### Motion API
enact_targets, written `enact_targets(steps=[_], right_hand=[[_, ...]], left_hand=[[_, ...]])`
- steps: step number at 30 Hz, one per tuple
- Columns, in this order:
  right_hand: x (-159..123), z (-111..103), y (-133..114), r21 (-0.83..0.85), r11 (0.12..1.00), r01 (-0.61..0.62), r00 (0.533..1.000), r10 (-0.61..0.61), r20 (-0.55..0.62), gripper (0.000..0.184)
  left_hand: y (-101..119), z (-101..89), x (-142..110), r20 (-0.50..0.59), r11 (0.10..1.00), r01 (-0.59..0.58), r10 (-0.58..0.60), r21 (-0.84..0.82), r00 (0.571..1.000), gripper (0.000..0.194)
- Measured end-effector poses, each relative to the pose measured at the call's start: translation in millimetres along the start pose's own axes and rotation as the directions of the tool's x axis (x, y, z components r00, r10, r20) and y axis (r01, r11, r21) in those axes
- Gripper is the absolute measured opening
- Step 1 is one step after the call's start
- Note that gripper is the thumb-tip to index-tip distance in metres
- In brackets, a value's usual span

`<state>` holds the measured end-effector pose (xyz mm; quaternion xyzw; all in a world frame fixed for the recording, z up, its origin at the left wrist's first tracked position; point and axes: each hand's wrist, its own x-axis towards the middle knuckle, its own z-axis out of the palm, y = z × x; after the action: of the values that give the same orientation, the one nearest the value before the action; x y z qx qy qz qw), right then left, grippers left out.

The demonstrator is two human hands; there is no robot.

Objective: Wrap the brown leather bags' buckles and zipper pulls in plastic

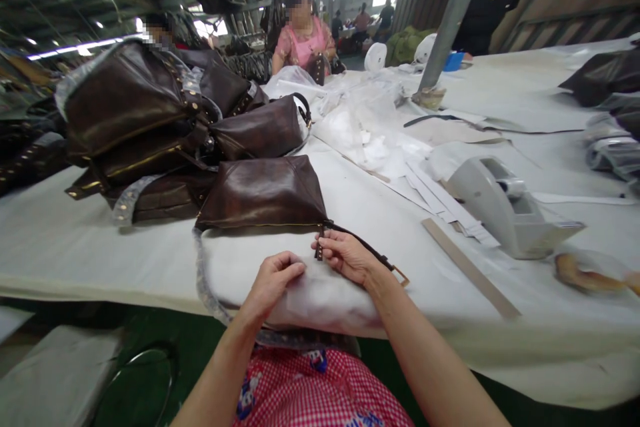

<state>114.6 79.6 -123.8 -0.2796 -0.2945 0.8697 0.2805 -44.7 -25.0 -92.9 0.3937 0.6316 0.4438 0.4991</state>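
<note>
A dark brown leather handbag [265, 190] lies on the white-covered table in front of me, its gold zipper along the near edge. At the zipper's right end, my right hand [345, 255] pinches a studded leather zipper pull [320, 247]. My left hand [277, 277] is just left of it, thumb and fingers closed together; whether something thin is between them I cannot make out. A strap with a gold buckle [400, 275] runs from the bag behind my right hand. A plastic-wrapped strap [204, 273] hangs from the bag's left end over the table edge.
More brown bags [130, 93] are piled at the left. To the right are a grey tape dispenser [505, 207], a flat strip [470, 267] and paper strips [445, 203]. Clear plastic [360, 113] lies beyond the bag. A metal post [450, 20] rises from the table; co-workers are across it.
</note>
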Motion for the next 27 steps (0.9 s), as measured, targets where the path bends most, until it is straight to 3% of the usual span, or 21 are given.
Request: enact_targets(steps=[7, 15, 27], right_hand=[[-0.3, -2.9, -0.9, 0.092, 0.996, -0.003, 1.0, 0.002, 0.021, 0.023], [0.4, -3.0, -1.9, 0.086, 0.996, 0.0, 1.0, -0.001, 0.014, 0.027], [-1.1, -0.3, -2.6, 0.074, 0.997, 0.027, 1.0, -0.028, 0.012, 0.032]], left_hand=[[0.7, -1.6, 1.8, 0.027, 0.997, 0.016, -0.018, 0.071, 0.999, 0.025], [0.6, 3.2, 5.9, -0.056, 0.976, -0.056, 0.069, 0.212, 0.996, 0.024], [3.1, 14.2, 4.1, -0.047, 0.978, -0.049, 0.06, 0.202, 0.997, 0.028]])
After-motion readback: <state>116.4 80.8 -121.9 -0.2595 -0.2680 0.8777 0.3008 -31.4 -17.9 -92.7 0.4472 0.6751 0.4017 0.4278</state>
